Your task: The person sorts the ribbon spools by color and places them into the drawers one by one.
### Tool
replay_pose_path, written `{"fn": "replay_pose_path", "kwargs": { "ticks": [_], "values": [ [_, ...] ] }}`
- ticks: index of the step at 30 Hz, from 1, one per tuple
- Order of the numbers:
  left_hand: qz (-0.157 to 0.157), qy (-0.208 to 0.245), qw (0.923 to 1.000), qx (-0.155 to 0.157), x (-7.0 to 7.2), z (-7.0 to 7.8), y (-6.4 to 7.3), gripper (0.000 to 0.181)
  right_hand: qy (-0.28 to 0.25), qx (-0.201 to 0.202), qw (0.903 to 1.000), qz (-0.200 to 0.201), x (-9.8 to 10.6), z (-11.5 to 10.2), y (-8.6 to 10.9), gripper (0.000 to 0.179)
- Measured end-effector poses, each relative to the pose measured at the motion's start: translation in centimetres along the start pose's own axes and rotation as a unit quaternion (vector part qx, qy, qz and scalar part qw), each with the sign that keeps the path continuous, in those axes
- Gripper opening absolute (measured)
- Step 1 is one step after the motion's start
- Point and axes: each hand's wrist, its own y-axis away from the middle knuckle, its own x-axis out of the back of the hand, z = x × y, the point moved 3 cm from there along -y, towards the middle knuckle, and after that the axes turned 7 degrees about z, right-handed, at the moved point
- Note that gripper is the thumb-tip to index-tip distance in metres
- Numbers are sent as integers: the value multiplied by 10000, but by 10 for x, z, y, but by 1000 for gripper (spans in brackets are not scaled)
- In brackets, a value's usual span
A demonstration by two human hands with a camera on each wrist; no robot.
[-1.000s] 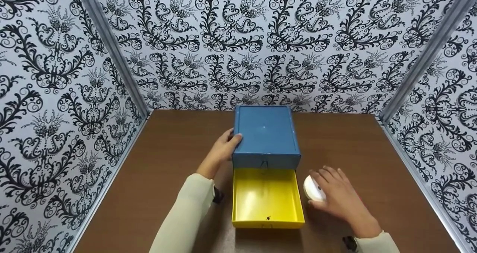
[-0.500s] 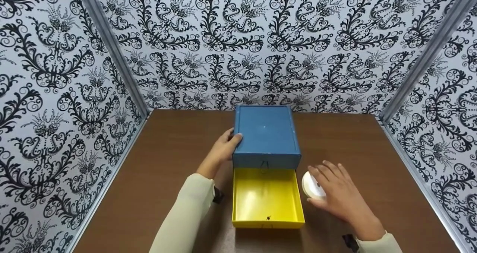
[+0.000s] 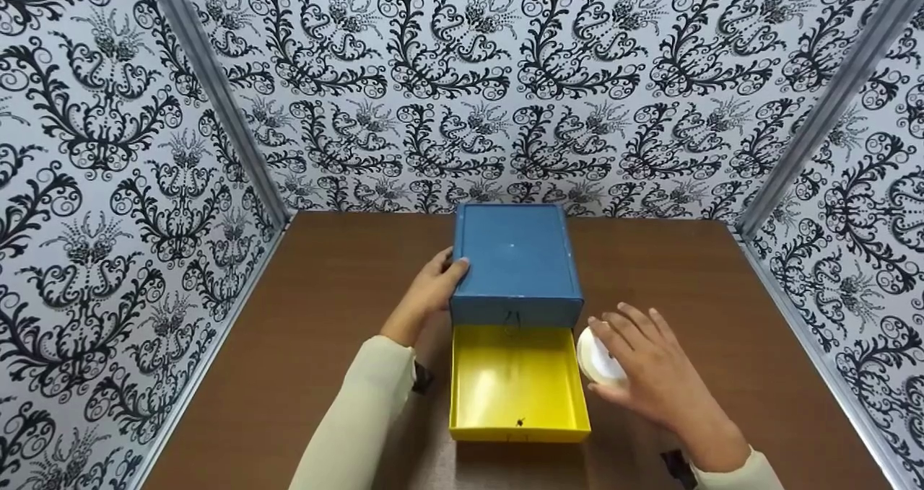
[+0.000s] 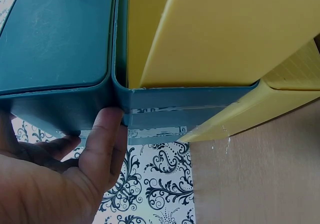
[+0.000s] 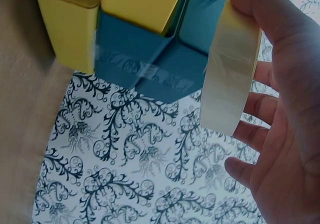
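Note:
A blue drawer box (image 3: 511,255) stands on the table with its yellow drawer (image 3: 516,382) pulled out below the blue front; nothing but a small dark mark shows in the drawer. My left hand (image 3: 433,286) rests on the box's left side, thumb near the top edge and fingers touching the side wall, as the left wrist view shows. To the right of the drawer, my right hand (image 3: 653,371) holds a white roll of tape (image 3: 598,356) between thumb and fingers. Its broad pale band (image 5: 231,74) stands out in the right wrist view. The roll is close beside the drawer's right wall.
The brown table (image 3: 346,273) extends on both sides of the box. Patterned black-and-white walls (image 3: 476,93) enclose it at the back and sides, with grey corner posts (image 3: 216,93). Strips of clear tape (image 4: 180,109) run along the blue box's side.
My right hand has moved a little left and up with the roll of tape, bringing it nearer the yellow drawer. The left hand, box and drawer stay in place.

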Motion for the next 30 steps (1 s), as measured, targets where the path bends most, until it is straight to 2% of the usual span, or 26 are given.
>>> {"fn": "replay_pose_path", "kwargs": {
  "ticks": [7, 14, 23, 30],
  "values": [
    [-132, 128, 9998, 122, 0, 1, 1, 67, 94, 335, 9993, 113, 1, -13, -9, 89],
    [-15, 114, 9999, 75, 1, 1, 2, 66, -29, 652, 9977, 170, -1, -30, -20, 88],
    [0, 175, 9998, 36, 0, 1, 1, 67, -137, 859, 9962, 10, -9, -50, -27, 86],
    [93, 111, 9999, 33, 0, 1, 1, 66, -260, 1038, 9936, -355, -18, -60, -32, 87]
  ]
}}
